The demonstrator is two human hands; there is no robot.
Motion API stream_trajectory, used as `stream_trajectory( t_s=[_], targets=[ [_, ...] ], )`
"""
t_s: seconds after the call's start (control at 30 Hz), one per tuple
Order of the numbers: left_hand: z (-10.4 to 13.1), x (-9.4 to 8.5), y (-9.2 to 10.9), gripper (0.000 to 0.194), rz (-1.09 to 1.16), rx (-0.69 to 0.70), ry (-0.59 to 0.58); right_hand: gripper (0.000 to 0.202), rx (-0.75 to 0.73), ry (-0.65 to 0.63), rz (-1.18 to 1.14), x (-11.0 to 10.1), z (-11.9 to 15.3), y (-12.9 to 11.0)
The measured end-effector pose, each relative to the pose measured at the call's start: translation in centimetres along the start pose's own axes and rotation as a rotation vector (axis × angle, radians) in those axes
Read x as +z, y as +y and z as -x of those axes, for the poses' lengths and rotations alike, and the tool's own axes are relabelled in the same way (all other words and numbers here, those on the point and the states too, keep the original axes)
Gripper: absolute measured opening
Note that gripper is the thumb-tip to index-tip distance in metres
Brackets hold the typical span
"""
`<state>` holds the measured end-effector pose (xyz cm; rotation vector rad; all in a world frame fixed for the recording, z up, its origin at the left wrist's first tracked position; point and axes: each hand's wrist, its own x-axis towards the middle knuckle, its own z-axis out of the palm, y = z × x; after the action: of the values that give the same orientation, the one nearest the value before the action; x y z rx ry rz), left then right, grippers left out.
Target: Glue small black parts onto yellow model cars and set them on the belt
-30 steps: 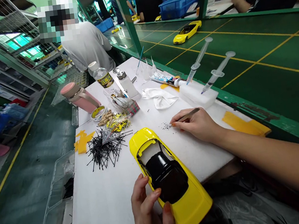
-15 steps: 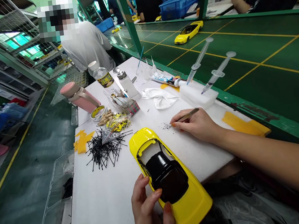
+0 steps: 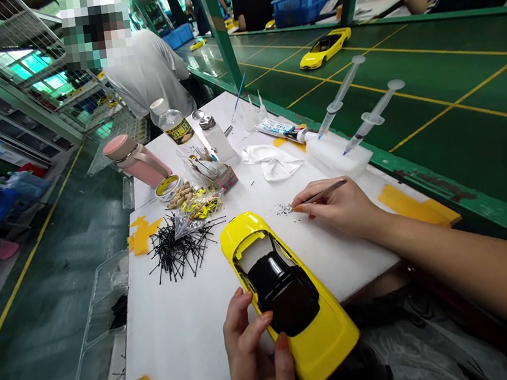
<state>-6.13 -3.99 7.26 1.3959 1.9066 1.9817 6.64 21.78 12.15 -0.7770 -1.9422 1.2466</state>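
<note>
My left hand (image 3: 257,353) grips the side of a yellow model car body (image 3: 330,341) with a black roof, tilted over the table's near edge. Its thumb and fingers press along the car's left flank. Between the fingertips of my right hand (image 3: 330,208) is a pair of metal tweezers (image 3: 326,191), slanting down to the tabletop. Their tips, partly behind my fingers, are at a scatter of tiny black parts (image 3: 282,208). Left of the car's front lies a heap of thin black sticks (image 3: 172,249), with a plastic bag of small yellow pieces (image 3: 204,203) beside it.
On the white table (image 3: 179,341) stand a pink flask (image 3: 139,161), a labelled bottle (image 3: 176,125) and a pump bottle (image 3: 216,138). Two syringes (image 3: 342,96) stick up from a white foam block (image 3: 339,153). Behind runs a green conveyor (image 3: 443,80) carrying another yellow car (image 3: 326,48); co-workers sit beyond.
The view has shifted slightly. My right hand stays at the tiny black parts with the tweezers, their rear end tipped a little lower. My left hand still holds the car body.
</note>
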Motion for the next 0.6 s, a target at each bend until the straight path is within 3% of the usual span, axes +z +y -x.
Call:
stream_trajectory(
  t_s=[0.17,0.33,0.47,0.6],
  targets=[
    [-0.4,-1.3,-0.2,0.039,0.025,0.045,-0.132,0.007,-0.012,-0.273,0.064,-1.8,0.5,-4.6],
    [-0.2,-1.3,-0.3,0.041,0.032,0.046,-0.125,0.029,-0.073,-0.517,0.255,-1.0,0.9,-7.6],
    [-0.1,-1.3,-0.4,0.042,0.034,0.040,-0.128,0.025,-0.125,-0.583,0.435,0.4,1.0,-7.6],
    [-0.1,-1.4,-0.4,0.042,0.029,0.039,-0.137,0.023,-0.169,-0.576,0.463,1.0,0.8,-7.6]
  ],
)
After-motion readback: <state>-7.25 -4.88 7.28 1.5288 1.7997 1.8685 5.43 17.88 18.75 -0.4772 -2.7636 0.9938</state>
